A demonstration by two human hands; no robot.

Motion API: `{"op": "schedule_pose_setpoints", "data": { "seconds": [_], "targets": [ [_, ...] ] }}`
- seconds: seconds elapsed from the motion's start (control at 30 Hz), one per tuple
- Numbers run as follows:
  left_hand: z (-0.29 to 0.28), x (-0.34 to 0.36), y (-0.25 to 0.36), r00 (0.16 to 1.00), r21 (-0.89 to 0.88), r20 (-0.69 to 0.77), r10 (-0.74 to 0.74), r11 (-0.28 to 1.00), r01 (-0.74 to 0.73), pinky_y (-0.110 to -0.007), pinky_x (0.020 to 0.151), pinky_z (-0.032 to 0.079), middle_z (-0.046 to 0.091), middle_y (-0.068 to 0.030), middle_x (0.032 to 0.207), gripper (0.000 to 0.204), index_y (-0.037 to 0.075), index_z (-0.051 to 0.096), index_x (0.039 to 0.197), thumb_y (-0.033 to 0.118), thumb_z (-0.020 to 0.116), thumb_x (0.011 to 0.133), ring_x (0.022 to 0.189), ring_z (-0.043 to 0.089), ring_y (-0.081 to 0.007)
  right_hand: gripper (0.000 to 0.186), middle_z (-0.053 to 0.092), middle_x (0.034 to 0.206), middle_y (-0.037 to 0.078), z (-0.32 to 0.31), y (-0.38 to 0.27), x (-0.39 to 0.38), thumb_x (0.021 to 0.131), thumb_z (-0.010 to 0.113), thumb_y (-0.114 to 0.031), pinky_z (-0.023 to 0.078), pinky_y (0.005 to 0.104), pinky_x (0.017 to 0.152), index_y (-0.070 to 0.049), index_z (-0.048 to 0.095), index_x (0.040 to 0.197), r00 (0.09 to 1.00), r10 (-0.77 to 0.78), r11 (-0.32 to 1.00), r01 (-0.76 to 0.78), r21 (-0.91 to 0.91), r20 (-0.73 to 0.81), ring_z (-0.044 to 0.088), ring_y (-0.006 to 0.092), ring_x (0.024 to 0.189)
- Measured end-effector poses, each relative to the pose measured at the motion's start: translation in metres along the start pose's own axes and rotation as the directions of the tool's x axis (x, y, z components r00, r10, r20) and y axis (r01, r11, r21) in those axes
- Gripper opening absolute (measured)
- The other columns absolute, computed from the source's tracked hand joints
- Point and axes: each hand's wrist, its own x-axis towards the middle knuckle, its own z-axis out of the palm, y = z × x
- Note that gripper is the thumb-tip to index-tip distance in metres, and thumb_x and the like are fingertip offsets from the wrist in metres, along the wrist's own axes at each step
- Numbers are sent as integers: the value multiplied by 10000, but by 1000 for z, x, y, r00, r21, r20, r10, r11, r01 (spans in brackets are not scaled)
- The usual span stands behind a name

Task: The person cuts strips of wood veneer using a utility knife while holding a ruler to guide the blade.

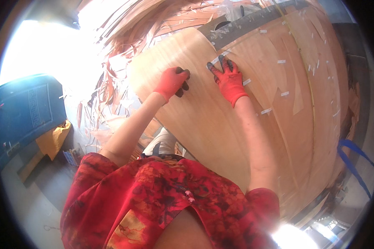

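Large thin sheets of pale wood veneer [195, 112] lie in front of me, with seams between them. Short white tape strips [281, 61] are stuck here and there across the surface. My left hand [171, 83], in a red glove with dark fingertips, is closed just above the left sheet; whatever its curled fingers hold, if anything, is hidden. My right hand [229, 80], gloved alike, lies on the veneer with fingers stretched and apart. Its fingertips touch or nearly touch a white tape strip [214, 62] near the far edge of the sheet.
Veneer scraps [129, 35] heap up beyond the sheets and down their left side. A blue panel-like object [31, 108] stands at the far left, near a yellow cloth-like piece [59, 135]. A yellow line [307, 83] crosses the sheets on the right. A blue strap [353, 166] hangs at the right.
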Motion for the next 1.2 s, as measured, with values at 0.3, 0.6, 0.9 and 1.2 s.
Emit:
{"op": "schedule_pose_setpoints", "data": {
  "seconds": [0.3,0.6,0.9,1.2],
  "targets": [
    [5,-21,-2,974,186,-32,225,959,-215,-287,481,474,688,-89,742,273,27,682,1105,254,599,980,530,606,-142,476,305,1594,221,0,5,1,962,585,-342,372,562,1083,-434,521,1425,999,-25,997,21,74,44,337,414,1432],
    [-14,-38,-31,894,173,-92,439,891,-420,-236,509,446,676,-49,798,261,63,649,1235,160,556,1012,548,553,-94,458,443,1525,141,-18,-53,-35,915,544,-213,439,540,1033,-266,597,1367,951,139,988,-154,-30,-277,410,377,1399],
    [-21,-69,-99,757,393,9,653,694,-603,-280,845,527,704,-101,1090,289,15,597,1290,65,526,1014,943,680,-155,301,691,1104,178,-32,35,-234,833,605,-28,518,464,921,-33,674,1126,552,457,879,-163,447,-697,641,378,1040],
    [53,-107,-116,537,772,159,828,235,-590,-466,1193,290,439,-214,1515,453,60,521,1384,151,616,950,1436,364,-395,586,558,1440,32,24,156,-381,900,621,-105,406,503,1085,-196,474,1459,607,655,731,-661,171,-450,477,385,1326]
  ]
}}
